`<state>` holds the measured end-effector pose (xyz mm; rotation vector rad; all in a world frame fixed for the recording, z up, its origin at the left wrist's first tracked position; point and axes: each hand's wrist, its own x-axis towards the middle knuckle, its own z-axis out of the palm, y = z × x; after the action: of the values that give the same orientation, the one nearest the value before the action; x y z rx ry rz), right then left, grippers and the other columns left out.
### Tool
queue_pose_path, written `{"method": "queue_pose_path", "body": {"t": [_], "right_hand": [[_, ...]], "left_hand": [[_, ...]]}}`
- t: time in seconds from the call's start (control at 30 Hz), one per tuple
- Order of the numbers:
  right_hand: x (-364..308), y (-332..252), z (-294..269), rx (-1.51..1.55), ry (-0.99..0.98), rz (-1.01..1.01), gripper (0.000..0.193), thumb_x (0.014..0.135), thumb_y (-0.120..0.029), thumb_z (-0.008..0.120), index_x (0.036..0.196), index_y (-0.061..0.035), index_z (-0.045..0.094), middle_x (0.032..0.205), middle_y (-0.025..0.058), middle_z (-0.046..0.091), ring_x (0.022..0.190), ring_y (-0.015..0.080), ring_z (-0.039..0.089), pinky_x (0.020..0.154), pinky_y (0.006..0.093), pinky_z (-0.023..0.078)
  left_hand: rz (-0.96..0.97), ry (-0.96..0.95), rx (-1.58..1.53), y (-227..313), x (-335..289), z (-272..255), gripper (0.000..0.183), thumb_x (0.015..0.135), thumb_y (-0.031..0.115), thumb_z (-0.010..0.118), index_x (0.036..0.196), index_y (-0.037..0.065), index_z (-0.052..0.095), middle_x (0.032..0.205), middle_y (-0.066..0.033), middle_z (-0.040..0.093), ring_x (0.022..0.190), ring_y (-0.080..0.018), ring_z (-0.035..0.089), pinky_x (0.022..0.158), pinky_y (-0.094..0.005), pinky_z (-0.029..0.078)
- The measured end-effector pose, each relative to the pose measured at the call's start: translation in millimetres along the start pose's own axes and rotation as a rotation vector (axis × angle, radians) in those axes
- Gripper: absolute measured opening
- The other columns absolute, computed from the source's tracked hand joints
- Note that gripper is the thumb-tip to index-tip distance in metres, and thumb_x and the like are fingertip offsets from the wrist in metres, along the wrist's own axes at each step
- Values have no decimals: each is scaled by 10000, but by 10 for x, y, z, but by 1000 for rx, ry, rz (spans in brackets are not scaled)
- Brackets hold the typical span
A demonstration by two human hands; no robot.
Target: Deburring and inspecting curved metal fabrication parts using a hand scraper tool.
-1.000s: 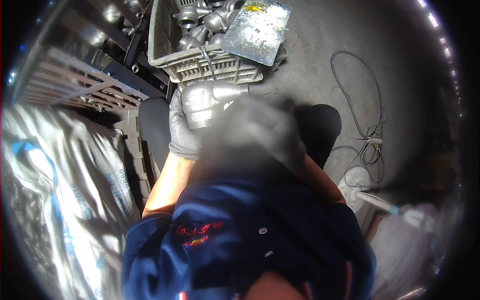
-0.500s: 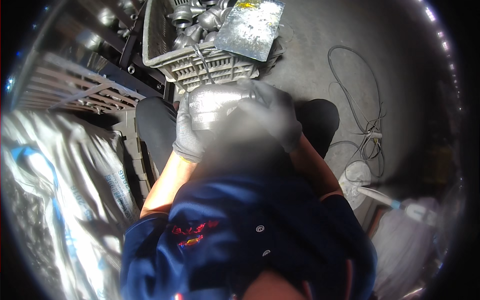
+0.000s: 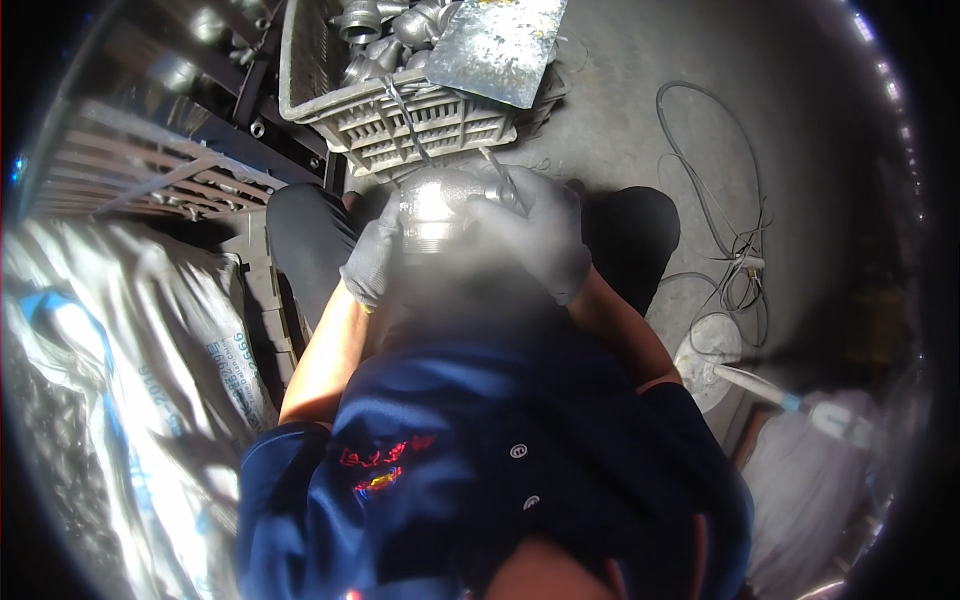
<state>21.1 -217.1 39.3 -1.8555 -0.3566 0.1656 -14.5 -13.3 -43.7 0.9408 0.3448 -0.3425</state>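
Between my two gloved hands, above my lap, is a shiny metal pipe elbow with a threaded end toward me. My left hand, in a grey glove, holds the elbow's left side. At its other end is my right hand, also gloved, its fingers closed round a thin rod-like tool. The tool's tip sticks out beyond the fingers, beside the elbow's right opening. A smeared haze hides part of the right palm, and I cannot make out the tool's exact kind.
A grey plastic basket of metal fittings stands ahead, a metal sheet lying across its corner. White sacks lie to the left below a slatted rack. A looped cable rests on the floor at right.
The elbow has turned slightly and its left side has shifted right, with my left hand following. The rod-like tool at my right hand now shows more clearly.
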Motion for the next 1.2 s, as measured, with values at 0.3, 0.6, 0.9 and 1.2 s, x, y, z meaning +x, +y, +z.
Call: {"method": "queue_pose_path", "body": {"t": [0.3, 0.6, 0.9, 1.2], "right_hand": [[-14, 12, 4, -214, 47, -100, 327, 749, -227, 689, 1002, -31, 622, 824, 139, 637, 731, 254, 633, 665, 328, 493], [-64, -19, -44, -200, -28, -86, 273, 742, -214, 689, 943, -41, 626, 777, 138, 616, 687, 258, 612, 633, 333, 480], [-41, -26, -52, -180, 1, -5, 229, 726, -213, 705, 763, -28, 575, 692, 129, 577, 590, 243, 566, 570, 341, 449], [-13, -14, -84, -199, 4, -75, 187, 726, -176, 695, 757, -26, 588, 650, 122, 568, 577, 217, 568, 557, 323, 451]], "left_hand": [[525, -68, 804, 333, -201, 561, 732, 763, 203, 697, 1342, -37, 317, 1254, -135, 462, 1133, -229, 481, 982, -317, 366], [202, -188, 553, 374, -101, 493, 542, 719, 181, 741, 1171, -20, 520, 1059, -47, 571, 942, -117, 529, 842, -253, 430], [208, -227, 409, 324, -78, 444, 520, 779, 132, 685, 1229, -34, 485, 1130, -93, 572, 1020, -126, 530, 864, -242, 428], [107, -250, 276, 344, -89, 404, 561, 750, 52, 613, 1271, -45, 431, 1163, -88, 542, 1021, -145, 521, 902, -267, 404]]}}
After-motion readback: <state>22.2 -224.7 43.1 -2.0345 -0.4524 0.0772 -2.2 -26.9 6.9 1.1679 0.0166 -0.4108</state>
